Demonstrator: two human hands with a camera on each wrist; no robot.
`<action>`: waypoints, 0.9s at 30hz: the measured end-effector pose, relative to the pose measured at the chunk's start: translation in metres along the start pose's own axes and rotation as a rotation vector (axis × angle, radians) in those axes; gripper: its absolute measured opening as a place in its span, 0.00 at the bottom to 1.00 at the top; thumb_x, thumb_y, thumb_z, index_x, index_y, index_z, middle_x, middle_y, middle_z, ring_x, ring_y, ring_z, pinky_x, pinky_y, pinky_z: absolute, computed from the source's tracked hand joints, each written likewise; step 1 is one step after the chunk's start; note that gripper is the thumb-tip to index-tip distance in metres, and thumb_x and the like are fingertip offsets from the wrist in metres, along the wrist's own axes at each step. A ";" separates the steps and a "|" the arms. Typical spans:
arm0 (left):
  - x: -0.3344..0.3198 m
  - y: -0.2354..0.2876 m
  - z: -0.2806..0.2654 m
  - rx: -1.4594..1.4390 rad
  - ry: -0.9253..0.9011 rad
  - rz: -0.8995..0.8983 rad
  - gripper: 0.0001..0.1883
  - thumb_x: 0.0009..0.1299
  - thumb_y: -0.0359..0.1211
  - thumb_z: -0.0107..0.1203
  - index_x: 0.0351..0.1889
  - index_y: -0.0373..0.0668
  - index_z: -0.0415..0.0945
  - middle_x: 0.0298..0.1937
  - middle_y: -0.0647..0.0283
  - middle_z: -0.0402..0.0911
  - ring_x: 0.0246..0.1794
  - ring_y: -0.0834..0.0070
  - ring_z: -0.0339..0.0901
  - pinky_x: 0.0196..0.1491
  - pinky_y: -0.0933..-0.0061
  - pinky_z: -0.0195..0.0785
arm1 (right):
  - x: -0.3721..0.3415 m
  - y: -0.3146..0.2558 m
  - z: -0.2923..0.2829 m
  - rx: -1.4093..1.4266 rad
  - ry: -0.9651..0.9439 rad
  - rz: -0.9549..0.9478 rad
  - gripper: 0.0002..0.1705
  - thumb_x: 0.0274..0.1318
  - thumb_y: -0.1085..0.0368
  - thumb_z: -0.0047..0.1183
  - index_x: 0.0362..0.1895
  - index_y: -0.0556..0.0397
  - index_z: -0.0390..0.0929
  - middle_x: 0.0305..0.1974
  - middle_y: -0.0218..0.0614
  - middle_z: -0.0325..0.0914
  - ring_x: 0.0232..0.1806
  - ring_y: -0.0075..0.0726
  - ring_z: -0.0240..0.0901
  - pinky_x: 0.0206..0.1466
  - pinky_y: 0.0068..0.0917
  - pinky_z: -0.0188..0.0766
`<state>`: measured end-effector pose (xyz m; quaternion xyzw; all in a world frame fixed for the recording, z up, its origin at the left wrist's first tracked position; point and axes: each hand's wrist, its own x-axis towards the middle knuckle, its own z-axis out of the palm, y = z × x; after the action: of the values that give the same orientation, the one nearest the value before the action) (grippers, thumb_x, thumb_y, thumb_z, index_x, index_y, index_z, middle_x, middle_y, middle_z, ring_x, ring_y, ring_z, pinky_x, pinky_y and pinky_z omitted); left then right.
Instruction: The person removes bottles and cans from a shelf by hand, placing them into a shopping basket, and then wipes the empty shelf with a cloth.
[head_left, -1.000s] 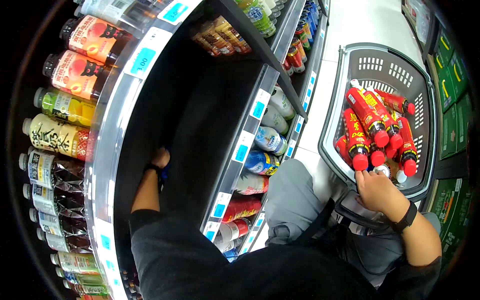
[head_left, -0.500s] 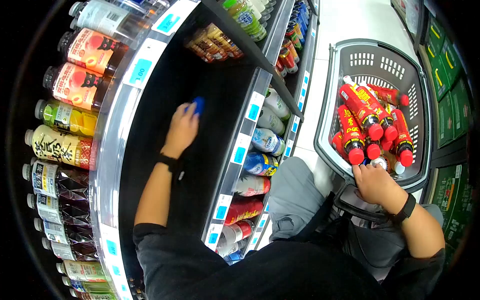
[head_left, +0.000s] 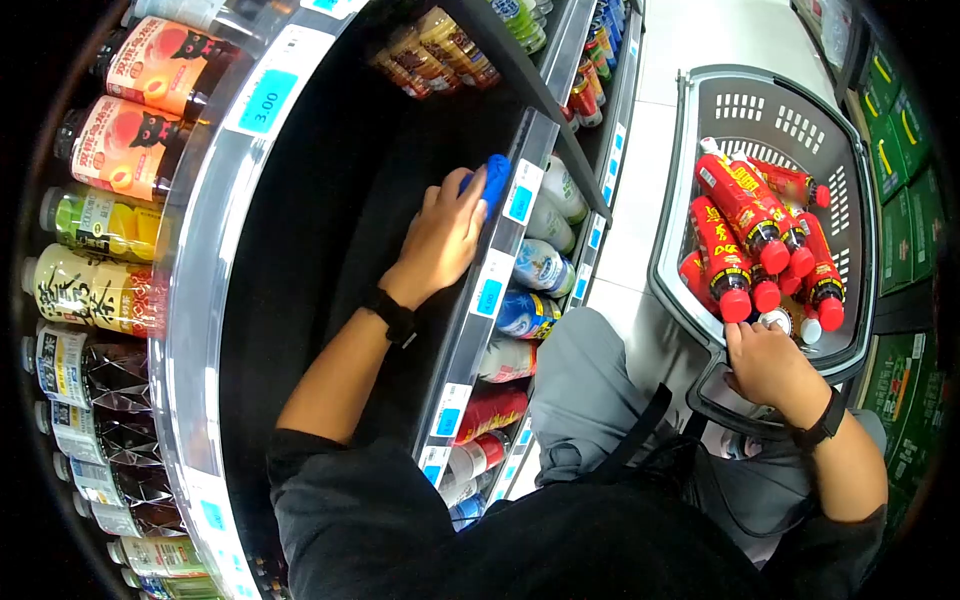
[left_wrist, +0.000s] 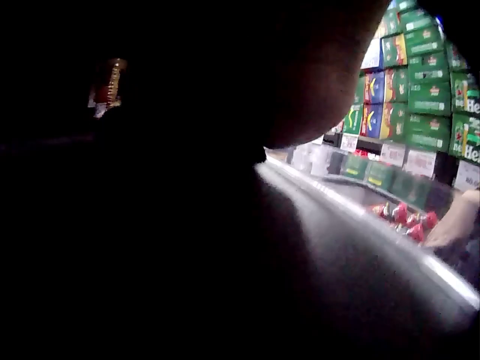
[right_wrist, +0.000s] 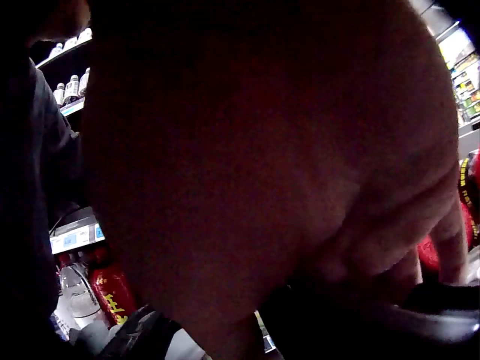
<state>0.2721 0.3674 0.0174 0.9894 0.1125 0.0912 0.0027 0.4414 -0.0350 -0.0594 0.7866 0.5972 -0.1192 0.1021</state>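
Observation:
In the head view my left hand (head_left: pixel 440 240) reaches into the dark shelf bay and holds a small blue item (head_left: pixel 495 182) in its fingers, right beside the shelf's front edge (head_left: pixel 488 285). What the blue item is, I cannot tell. My right hand (head_left: pixel 768 362) grips the near rim of a grey shopping basket (head_left: pixel 660 270), close to the red caps of several red bottles (head_left: pixel 720 235) lying inside. The left wrist view is mostly dark, with part of the hand (left_wrist: pixel 322 90) above the shelf edge; the right wrist view is largely filled by the hand (right_wrist: pixel 277 165).
Bottled drinks (head_left: pixel 95 290) line the shelf on the left. More bottles (head_left: pixel 541 268) stand on the lower shelf beyond the bay. Bottles with golden labels (head_left: pixel 430 55) are at the bay's far end. Green cartons (head_left: pixel 908 235) are stacked right of the basket.
My left hand has come from deep in the bay across to its front edge, carrying the blue item. The right hand has stayed at the basket rim.

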 end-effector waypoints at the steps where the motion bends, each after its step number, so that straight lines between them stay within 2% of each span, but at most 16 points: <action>1: -0.003 -0.002 -0.001 0.057 -0.027 -0.051 0.25 0.79 0.36 0.44 0.73 0.42 0.60 0.67 0.49 0.65 0.58 0.48 0.69 0.60 0.52 0.67 | -0.001 -0.001 -0.002 -0.034 0.008 -0.011 0.21 0.52 0.58 0.56 0.45 0.57 0.71 0.37 0.40 0.78 0.41 0.44 0.79 0.50 0.42 0.72; 3: -0.005 -0.011 0.001 0.162 -0.061 -0.163 0.25 0.80 0.36 0.41 0.74 0.43 0.58 0.70 0.47 0.63 0.60 0.47 0.68 0.62 0.50 0.66 | 0.001 -0.002 0.001 -0.062 0.005 0.000 0.19 0.52 0.59 0.55 0.45 0.57 0.72 0.37 0.40 0.78 0.41 0.44 0.79 0.50 0.41 0.71; 4: -0.006 -0.025 0.003 0.164 -0.076 -0.222 0.25 0.79 0.36 0.44 0.73 0.44 0.60 0.70 0.50 0.63 0.61 0.48 0.69 0.61 0.49 0.68 | 0.001 -0.003 0.003 -0.088 0.005 0.009 0.18 0.52 0.59 0.54 0.45 0.57 0.72 0.37 0.40 0.78 0.41 0.44 0.78 0.49 0.41 0.71; 6: -0.016 -0.050 -0.001 0.202 -0.103 -0.310 0.25 0.79 0.37 0.43 0.73 0.44 0.60 0.72 0.49 0.62 0.62 0.46 0.68 0.62 0.48 0.67 | 0.001 -0.004 0.004 -0.092 0.018 0.008 0.18 0.52 0.60 0.53 0.45 0.57 0.72 0.37 0.40 0.78 0.41 0.43 0.78 0.49 0.40 0.71; 10: -0.061 -0.153 0.006 0.187 -0.126 -0.589 0.24 0.80 0.37 0.40 0.72 0.42 0.61 0.71 0.44 0.62 0.66 0.39 0.64 0.64 0.45 0.64 | -0.001 -0.003 0.006 -0.077 0.062 0.010 0.17 0.53 0.60 0.52 0.44 0.57 0.72 0.37 0.39 0.78 0.40 0.43 0.78 0.47 0.39 0.71; 12: -0.102 -0.229 0.032 0.315 -0.098 -0.597 0.24 0.79 0.37 0.39 0.72 0.41 0.61 0.69 0.39 0.63 0.65 0.37 0.65 0.64 0.44 0.64 | -0.002 -0.002 0.010 -0.073 0.107 0.016 0.17 0.52 0.60 0.54 0.44 0.57 0.72 0.36 0.38 0.78 0.40 0.43 0.79 0.47 0.39 0.72; 13: -0.112 -0.233 0.030 0.363 -0.077 -0.591 0.24 0.79 0.38 0.40 0.71 0.39 0.63 0.67 0.36 0.66 0.62 0.38 0.68 0.63 0.46 0.65 | -0.003 -0.003 0.012 -0.071 0.143 0.010 0.18 0.52 0.59 0.56 0.43 0.56 0.71 0.36 0.38 0.78 0.40 0.43 0.79 0.46 0.39 0.72; 16: -0.105 -0.208 0.015 0.311 -0.098 -0.551 0.23 0.79 0.36 0.41 0.69 0.38 0.66 0.65 0.38 0.68 0.60 0.40 0.70 0.63 0.49 0.65 | -0.005 -0.003 0.004 0.017 0.126 0.019 0.22 0.50 0.57 0.60 0.43 0.56 0.70 0.35 0.37 0.78 0.39 0.43 0.79 0.46 0.40 0.73; 17: -0.096 -0.202 0.012 0.194 -0.086 -0.457 0.22 0.78 0.36 0.44 0.67 0.37 0.68 0.64 0.40 0.69 0.60 0.43 0.70 0.63 0.52 0.65 | -0.006 -0.001 0.008 0.030 0.141 0.000 0.25 0.48 0.54 0.64 0.44 0.56 0.70 0.36 0.38 0.78 0.40 0.44 0.79 0.46 0.40 0.73; 18: -0.085 -0.178 0.005 0.192 -0.080 -0.455 0.22 0.78 0.36 0.44 0.67 0.37 0.68 0.64 0.40 0.69 0.60 0.43 0.70 0.63 0.52 0.65 | -0.007 0.000 0.010 0.025 0.144 0.003 0.25 0.48 0.54 0.64 0.44 0.56 0.70 0.36 0.38 0.78 0.40 0.44 0.79 0.46 0.40 0.73; 20: -0.057 -0.095 -0.017 0.130 -0.074 -0.130 0.22 0.77 0.35 0.48 0.67 0.39 0.68 0.64 0.43 0.69 0.61 0.47 0.70 0.63 0.54 0.65 | -0.005 -0.001 0.010 0.035 0.143 0.015 0.26 0.49 0.53 0.64 0.44 0.56 0.69 0.36 0.38 0.77 0.40 0.44 0.79 0.46 0.40 0.73; 21: -0.046 -0.070 -0.018 0.121 -0.058 -0.044 0.23 0.77 0.35 0.48 0.68 0.39 0.68 0.64 0.45 0.69 0.60 0.48 0.70 0.63 0.55 0.65 | -0.004 -0.001 0.008 0.030 0.145 0.007 0.26 0.49 0.53 0.64 0.44 0.56 0.69 0.36 0.38 0.77 0.40 0.44 0.79 0.46 0.40 0.73; 23: -0.026 -0.027 -0.021 0.073 -0.062 0.068 0.24 0.76 0.35 0.49 0.69 0.40 0.67 0.65 0.49 0.69 0.60 0.51 0.69 0.62 0.56 0.66 | -0.004 0.000 0.002 0.103 0.049 0.007 0.32 0.50 0.54 0.65 0.50 0.62 0.67 0.39 0.44 0.77 0.43 0.50 0.78 0.48 0.42 0.73; 24: -0.017 -0.013 -0.020 0.035 -0.081 0.101 0.24 0.76 0.35 0.49 0.69 0.40 0.67 0.65 0.51 0.68 0.59 0.52 0.69 0.61 0.57 0.66 | -0.003 0.000 0.000 0.096 0.050 0.003 0.32 0.50 0.54 0.65 0.50 0.62 0.67 0.39 0.44 0.77 0.43 0.50 0.78 0.48 0.42 0.73; 25: -0.011 -0.013 -0.012 0.040 -0.009 0.193 0.23 0.77 0.35 0.48 0.69 0.41 0.67 0.65 0.53 0.68 0.57 0.53 0.69 0.60 0.58 0.67 | -0.004 -0.001 0.000 0.092 0.047 0.008 0.32 0.50 0.54 0.65 0.50 0.62 0.66 0.39 0.44 0.77 0.43 0.50 0.78 0.48 0.42 0.73; 27: -0.003 -0.013 -0.007 0.057 0.001 0.185 0.23 0.77 0.35 0.48 0.69 0.41 0.67 0.65 0.53 0.68 0.56 0.54 0.69 0.60 0.58 0.67 | -0.005 -0.002 0.000 0.092 0.043 0.016 0.32 0.50 0.54 0.65 0.50 0.62 0.66 0.39 0.44 0.77 0.43 0.50 0.78 0.48 0.42 0.73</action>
<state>0.2648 0.3788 0.0237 0.9952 0.0231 0.0885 -0.0341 0.4387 -0.0389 -0.0580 0.7976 0.5869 -0.1288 0.0541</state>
